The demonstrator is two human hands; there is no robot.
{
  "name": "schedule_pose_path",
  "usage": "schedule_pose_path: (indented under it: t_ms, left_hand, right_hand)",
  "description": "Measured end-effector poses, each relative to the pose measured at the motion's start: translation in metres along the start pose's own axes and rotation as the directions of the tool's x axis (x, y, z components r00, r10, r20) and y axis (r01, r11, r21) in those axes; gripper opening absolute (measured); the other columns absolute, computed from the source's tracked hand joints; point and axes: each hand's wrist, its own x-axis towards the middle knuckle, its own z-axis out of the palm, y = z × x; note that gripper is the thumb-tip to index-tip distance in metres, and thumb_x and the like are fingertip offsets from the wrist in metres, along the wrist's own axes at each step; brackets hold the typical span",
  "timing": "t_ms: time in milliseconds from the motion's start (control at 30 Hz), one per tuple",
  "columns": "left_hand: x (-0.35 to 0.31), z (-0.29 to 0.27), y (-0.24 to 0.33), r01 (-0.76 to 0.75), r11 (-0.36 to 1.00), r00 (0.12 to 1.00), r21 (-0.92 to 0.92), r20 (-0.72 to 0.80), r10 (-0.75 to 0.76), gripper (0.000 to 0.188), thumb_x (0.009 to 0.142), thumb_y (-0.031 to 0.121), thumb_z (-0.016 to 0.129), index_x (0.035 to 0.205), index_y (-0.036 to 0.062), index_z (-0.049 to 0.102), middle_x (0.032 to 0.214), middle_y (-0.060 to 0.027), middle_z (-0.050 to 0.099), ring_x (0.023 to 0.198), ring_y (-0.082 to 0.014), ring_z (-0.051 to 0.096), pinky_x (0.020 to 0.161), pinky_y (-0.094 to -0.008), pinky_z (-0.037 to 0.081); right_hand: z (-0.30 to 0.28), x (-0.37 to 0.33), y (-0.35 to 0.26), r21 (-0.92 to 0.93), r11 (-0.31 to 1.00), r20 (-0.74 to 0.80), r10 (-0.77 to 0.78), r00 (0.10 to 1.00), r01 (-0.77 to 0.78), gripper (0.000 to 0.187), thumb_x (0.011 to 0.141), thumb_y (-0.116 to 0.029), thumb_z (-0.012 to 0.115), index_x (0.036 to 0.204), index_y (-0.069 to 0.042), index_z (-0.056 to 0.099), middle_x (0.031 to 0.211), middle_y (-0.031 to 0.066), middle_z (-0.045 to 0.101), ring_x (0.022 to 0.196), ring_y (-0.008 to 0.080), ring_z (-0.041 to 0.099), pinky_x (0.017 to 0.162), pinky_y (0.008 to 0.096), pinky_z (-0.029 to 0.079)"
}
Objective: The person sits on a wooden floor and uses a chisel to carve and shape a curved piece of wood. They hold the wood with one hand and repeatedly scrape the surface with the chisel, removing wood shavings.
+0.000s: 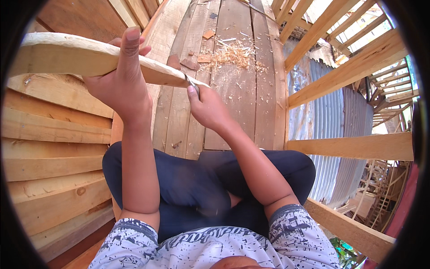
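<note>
My left hand (124, 87) is wrapped round a long, pale, curved piece of wood (67, 56), thumb pointing up along its near side. The wood is broad at the left and tapers to a narrow end (197, 81) by my right hand. Its upper edge looks rough and whittled. Closed in my right hand (208, 106) is a small knife (190, 80), its dark blade against the narrow end of the wood. My fingers hide the knife's handle.
I sit cross-legged on a plank floor (233, 107). Wood shavings (233, 54) and small wood scraps (190, 64) lie ahead. Stacked boards (58, 130) form a wall at the left. At the right runs a timber railing (349, 147), with corrugated metal sheets (329, 116) beyond it.
</note>
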Motion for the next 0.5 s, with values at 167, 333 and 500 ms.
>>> schedule_pose_path:
  t_ms: [167, 333, 500]
  left_hand:
    - [0.002, -0.005, -0.003, -0.017, 0.995, 0.997, 0.098, 0.081, 0.009, 0.027, 0.081, 0.016, 0.084, 0.079, 0.0012, 0.062, 0.070, -0.0080, 0.066, 0.054, -0.0120, 0.063, 0.054, -0.0252, 0.055]
    - [-0.001, -0.003, 0.000, 0.005, 0.995, 0.999, 0.096, 0.040, -0.009, 0.025, 0.085, 0.013, 0.080, 0.091, -0.0004, 0.060, 0.068, -0.0076, 0.065, 0.053, -0.0130, 0.063, 0.056, -0.0254, 0.054]
    - [-0.001, -0.004, 0.002, 0.030, 0.994, 1.000, 0.108, -0.010, -0.029, 0.029, 0.086, 0.012, 0.078, 0.100, -0.0007, 0.056, 0.069, -0.0077, 0.065, 0.053, -0.0135, 0.063, 0.057, -0.0259, 0.055]
  right_hand:
    - [0.003, 0.029, 0.071, 0.031, 0.944, 0.059, 0.325, 0.944, -0.327, 0.052, 0.105, -0.034, 0.038, 0.095, 0.011, 0.062, 0.088, 0.0293, 0.067, 0.088, 0.0426, 0.067, 0.081, 0.0520, 0.049]
    - [-0.009, 0.024, 0.042, 0.011, 0.973, 0.142, 0.228, 0.963, -0.232, 0.053, 0.105, -0.037, 0.037, 0.094, 0.008, 0.063, 0.089, 0.0267, 0.068, 0.086, 0.0411, 0.067, 0.079, 0.0491, 0.049]
    - [-0.002, 0.024, 0.033, 0.076, 0.990, 0.098, 0.108, 0.989, -0.116, 0.054, 0.104, -0.038, 0.038, 0.093, 0.008, 0.063, 0.088, 0.0264, 0.068, 0.083, 0.0403, 0.067, 0.079, 0.0496, 0.049]
